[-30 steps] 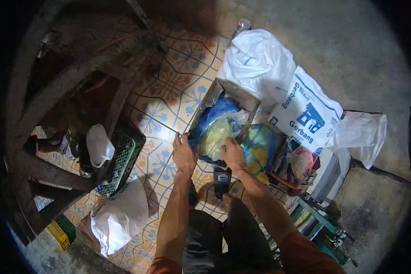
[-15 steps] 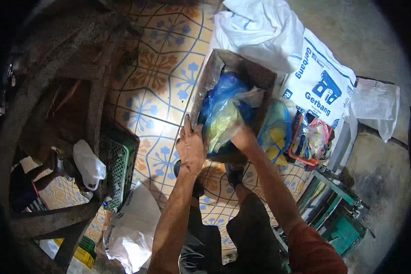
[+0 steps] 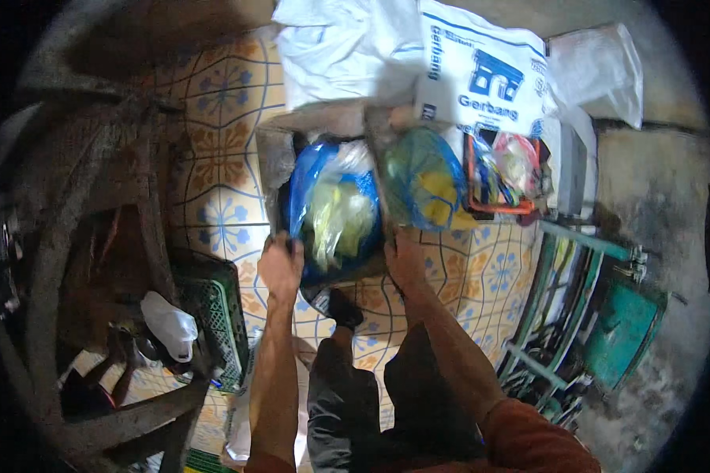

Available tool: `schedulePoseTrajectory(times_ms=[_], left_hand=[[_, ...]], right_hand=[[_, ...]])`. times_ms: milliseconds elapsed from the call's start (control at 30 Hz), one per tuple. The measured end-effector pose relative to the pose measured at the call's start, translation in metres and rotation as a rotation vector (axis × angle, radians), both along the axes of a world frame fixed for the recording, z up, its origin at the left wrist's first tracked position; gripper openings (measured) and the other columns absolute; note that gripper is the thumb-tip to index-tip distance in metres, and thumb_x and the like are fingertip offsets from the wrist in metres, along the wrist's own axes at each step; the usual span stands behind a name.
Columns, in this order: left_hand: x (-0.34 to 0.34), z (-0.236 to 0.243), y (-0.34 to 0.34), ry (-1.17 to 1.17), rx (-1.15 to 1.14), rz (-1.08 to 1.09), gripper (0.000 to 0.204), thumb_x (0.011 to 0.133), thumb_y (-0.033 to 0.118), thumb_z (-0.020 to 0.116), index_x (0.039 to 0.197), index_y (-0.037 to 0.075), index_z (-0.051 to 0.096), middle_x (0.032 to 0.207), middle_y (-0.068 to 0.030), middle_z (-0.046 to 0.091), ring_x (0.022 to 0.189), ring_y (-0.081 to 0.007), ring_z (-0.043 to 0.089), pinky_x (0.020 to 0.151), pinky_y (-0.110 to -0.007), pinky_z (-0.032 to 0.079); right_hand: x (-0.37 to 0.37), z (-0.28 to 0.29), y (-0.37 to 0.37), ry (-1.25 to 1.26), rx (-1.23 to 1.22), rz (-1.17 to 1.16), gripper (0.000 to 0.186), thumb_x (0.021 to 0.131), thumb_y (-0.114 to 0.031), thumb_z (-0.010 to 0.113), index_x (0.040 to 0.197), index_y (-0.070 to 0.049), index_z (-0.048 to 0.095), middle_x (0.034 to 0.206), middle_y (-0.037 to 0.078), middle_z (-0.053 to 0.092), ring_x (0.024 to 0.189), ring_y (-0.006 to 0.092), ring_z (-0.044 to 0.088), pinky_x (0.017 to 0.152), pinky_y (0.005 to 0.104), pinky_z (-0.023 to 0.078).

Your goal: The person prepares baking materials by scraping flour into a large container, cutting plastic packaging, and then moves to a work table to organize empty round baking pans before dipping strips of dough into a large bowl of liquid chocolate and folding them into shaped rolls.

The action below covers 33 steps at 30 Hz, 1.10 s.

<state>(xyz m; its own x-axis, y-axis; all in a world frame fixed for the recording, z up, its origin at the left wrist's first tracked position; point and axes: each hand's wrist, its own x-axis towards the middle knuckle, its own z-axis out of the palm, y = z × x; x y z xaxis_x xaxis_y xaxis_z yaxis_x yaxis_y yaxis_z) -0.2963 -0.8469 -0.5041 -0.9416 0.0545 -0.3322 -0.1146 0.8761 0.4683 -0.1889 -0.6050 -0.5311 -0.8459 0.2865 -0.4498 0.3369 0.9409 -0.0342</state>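
Note:
A worn brown box with high walls stands on the floor in front of my feet. Inside it lie a blue plastic bag and, on top, a clear plastic bag with something pale yellow-green. My left hand is closed round the box's left wall near the close corner. At the right wall, my right hand grips the edge by the opposite close corner. Motion blurs both hands a little, and some fingertips are hidden by the walls.
Touching the box's right side is a blue-green translucent bag with yellow contents. Beyond lie white sacks and an orange basket of small packets. A green metal frame is at right; a green crate and dark wooden frame stand left.
My right hand has let go of the clear bag inside and moved to the box's right wall. The box now sits straighter before me, and the whole view has shifted.

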Motion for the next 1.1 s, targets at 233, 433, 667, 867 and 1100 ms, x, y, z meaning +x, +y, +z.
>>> schedulePoseTrajectory(times_ms=[233,433,667,867,1100], left_hand=[[0.175,0.062,-0.014,-0.740,0.050,-0.452,0.037,0.085,0.041,0.062,0.101,0.009,0.071,0.088,-0.0135,0.070,0.081,-0.0308,0.066,0.074,-0.040,0.052],[0.243,0.090,0.044,-1.200,0.339,-0.330,0.038,0.089,0.039,0.060,0.108,0.008,0.069,0.090,-0.0123,0.071,0.075,-0.0233,0.069,0.079,-0.037,0.052],[0.242,0.016,0.032,-0.489,0.347,-0.453,0.042,0.087,0.038,0.061,0.114,0.006,0.066,0.091,-0.0139,0.070,0.086,-0.0278,0.068,0.079,-0.037,0.051],[0.199,0.044,0.015,-0.656,0.135,-0.244,0.039,0.088,0.031,0.061,0.114,0.002,0.062,0.110,-0.0201,0.065,0.101,-0.0342,0.064,0.088,-0.040,0.049],[0.121,0.096,0.036,-0.509,0.121,-0.439,0.043,0.086,0.039,0.064,0.117,0.008,0.064,0.105,-0.0153,0.068,0.099,-0.0295,0.065,0.085,-0.039,0.050]], right_hand=[[0.115,0.102,0.050,-0.071,-0.463,-0.276,0.047,0.092,-0.015,0.050,0.139,-0.018,0.045,0.090,0.021,0.067,0.074,0.0337,0.066,0.064,0.0428,0.051],[0.162,0.061,0.127,-0.296,-0.295,0.021,0.049,0.089,-0.010,0.052,0.135,-0.027,0.051,0.091,0.015,0.068,0.068,0.0279,0.065,0.064,0.0393,0.053],[0.129,-0.021,0.185,-0.437,-0.200,0.235,0.044,0.091,-0.016,0.054,0.134,-0.026,0.052,0.097,0.011,0.067,0.077,0.0264,0.065,0.070,0.0403,0.054],[0.140,-0.024,0.187,-0.089,0.197,0.141,0.050,0.088,-0.019,0.062,0.136,-0.019,0.047,0.130,0.015,0.053,0.128,0.0293,0.043,0.097,0.0471,0.046],[0.203,-0.022,0.172,0.235,-0.441,-0.361,0.033,0.088,-0.026,0.062,0.113,-0.005,0.062,0.097,0.014,0.066,0.084,0.0268,0.065,0.080,0.0404,0.053]])
